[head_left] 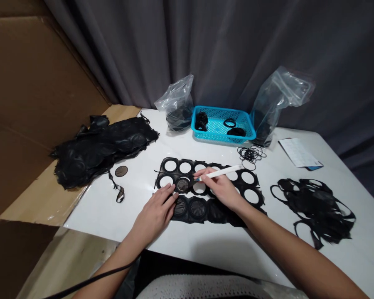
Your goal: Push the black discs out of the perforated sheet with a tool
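Note:
A black rubber sheet point(205, 189) with rows of round holes and some discs still in place lies on the white table point(112, 207) before me. My left hand point(157, 211) lies flat on its left end, fingers stretched out beside a dark disc point(183, 184). My right hand point(222, 189) is closed round a white pen-like tool point(220, 172), whose tip rests at the edge of that disc.
A heap of black sheets point(99, 149) lies at the left, with a loose disc point(121, 171) near it. A pile of emptied scrap point(314, 207) lies at the right. Behind stand a blue basket point(221, 131), two plastic bags point(177, 104) point(277, 104), thin rings point(251, 154) and a paper point(299, 153).

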`<state>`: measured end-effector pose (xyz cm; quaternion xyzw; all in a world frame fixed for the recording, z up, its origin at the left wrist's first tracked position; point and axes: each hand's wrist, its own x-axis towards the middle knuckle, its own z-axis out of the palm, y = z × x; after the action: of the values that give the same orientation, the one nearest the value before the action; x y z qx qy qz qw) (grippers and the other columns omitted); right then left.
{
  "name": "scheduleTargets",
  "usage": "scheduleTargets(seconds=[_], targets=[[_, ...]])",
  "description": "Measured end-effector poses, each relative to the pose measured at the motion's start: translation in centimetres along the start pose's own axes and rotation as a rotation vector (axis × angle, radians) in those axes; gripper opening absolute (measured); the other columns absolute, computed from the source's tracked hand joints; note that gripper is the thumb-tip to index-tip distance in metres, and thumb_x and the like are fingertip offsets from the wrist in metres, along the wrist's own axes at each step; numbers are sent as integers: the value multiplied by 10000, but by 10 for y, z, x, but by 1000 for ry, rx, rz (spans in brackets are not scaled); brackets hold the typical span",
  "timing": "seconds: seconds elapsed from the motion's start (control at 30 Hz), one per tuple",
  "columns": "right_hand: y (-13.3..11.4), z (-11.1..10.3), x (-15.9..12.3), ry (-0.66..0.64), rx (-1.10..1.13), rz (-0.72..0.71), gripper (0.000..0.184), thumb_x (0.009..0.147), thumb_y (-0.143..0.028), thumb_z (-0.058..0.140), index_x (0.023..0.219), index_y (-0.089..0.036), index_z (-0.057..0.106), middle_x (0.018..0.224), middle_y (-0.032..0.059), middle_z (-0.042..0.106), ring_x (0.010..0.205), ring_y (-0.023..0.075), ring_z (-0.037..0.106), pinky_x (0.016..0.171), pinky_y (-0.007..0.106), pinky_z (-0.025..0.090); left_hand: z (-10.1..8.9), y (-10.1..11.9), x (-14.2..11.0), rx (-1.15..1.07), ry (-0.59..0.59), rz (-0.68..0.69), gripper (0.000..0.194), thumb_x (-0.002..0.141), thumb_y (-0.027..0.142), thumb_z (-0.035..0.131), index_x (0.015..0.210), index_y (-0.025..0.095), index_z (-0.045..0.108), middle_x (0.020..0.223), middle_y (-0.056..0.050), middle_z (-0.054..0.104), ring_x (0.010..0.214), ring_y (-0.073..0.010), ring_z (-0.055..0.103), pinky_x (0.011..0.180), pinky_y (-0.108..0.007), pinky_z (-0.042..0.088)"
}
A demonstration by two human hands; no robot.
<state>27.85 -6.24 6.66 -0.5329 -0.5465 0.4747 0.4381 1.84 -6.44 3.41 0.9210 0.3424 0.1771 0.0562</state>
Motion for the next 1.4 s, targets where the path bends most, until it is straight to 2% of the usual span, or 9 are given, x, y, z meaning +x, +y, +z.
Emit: scheduleTargets(seconds=[0.13,0.33,0.53,0.63,0.7,0.83,0.93,1.07,1.4], targets=[[-3,-56,-39,239,-133,26,309,940,-501,567,941,-223,701,1058,66,721,984,225,653,902,360,490,1,-6,1,-27,-9,-70,381,1023,276,485,1389,181,533,1508,-129,508,1411,-277,474,1152,-492,443],[40,-151,-127,845,-527,215,340,831,-556,583,907,-243,694,1034,105,739,912,292,679,839,440,519,7,-21,6,-3,-52,-80,557,1042,438,447,1542,213,353,1565,-147,438,1446,-317,422,1138,-548,425],[49,-185,-165,1014,-775,343,253,719,-525,579,790,-295,657,969,144,756,814,341,682,756,508,510,4,-17,9,-1,8,-89,513,1037,418,463,1502,204,418,1532,-137,485,1452,-320,413,1158,-566,400],[33,-172,-149,1086,-746,165,244,761,-506,599,763,-268,655,997,143,749,847,314,690,800,484,524,-1,-11,9,-6,19,-35,436,1031,397,485,1425,213,516,1509,-121,516,1424,-307,457,1160,-538,418],[21,-152,-127,1005,-626,58,241,785,-483,638,763,-244,662,1000,129,744,892,296,693,812,452,533,-3,-6,9,-8,-3,-1,401,1026,384,500,1379,205,562,1491,-122,535,1391,-298,502,1151,-518,440],[2,-87,-70,525,-237,-21,248,843,-461,661,798,-218,680,1011,96,723,823,235,688,749,384,549,-3,0,7,-2,-32,5,358,1028,352,493,1332,194,598,1459,-120,566,1360,-290,536,1143,-510,457],[-3,-31,-29,182,-179,-74,189,873,-376,651,759,-227,661,985,75,719,856,222,665,760,362,528,-1,1,6,3,-20,9,350,1029,326,489,1330,183,596,1473,-128,552,1369,-291,527,1148,-512,452],[4,20,5,7,-183,-133,138,869,-277,630,745,-219,617,936,49,707,876,199,641,797,344,497,1,1,4,-1,1,15,344,1022,279,495,1331,165,592,1484,-144,536,1381,-293,513,1144,-506,458],[17,40,11,-35,-226,-109,154,866,-231,625,717,-217,588,955,45,696,872,192,640,800,338,483,4,0,1,-52,13,0,355,1007,241,506,1346,170,580,1478,-148,541,1396,-300,495,1138,-523,461]])
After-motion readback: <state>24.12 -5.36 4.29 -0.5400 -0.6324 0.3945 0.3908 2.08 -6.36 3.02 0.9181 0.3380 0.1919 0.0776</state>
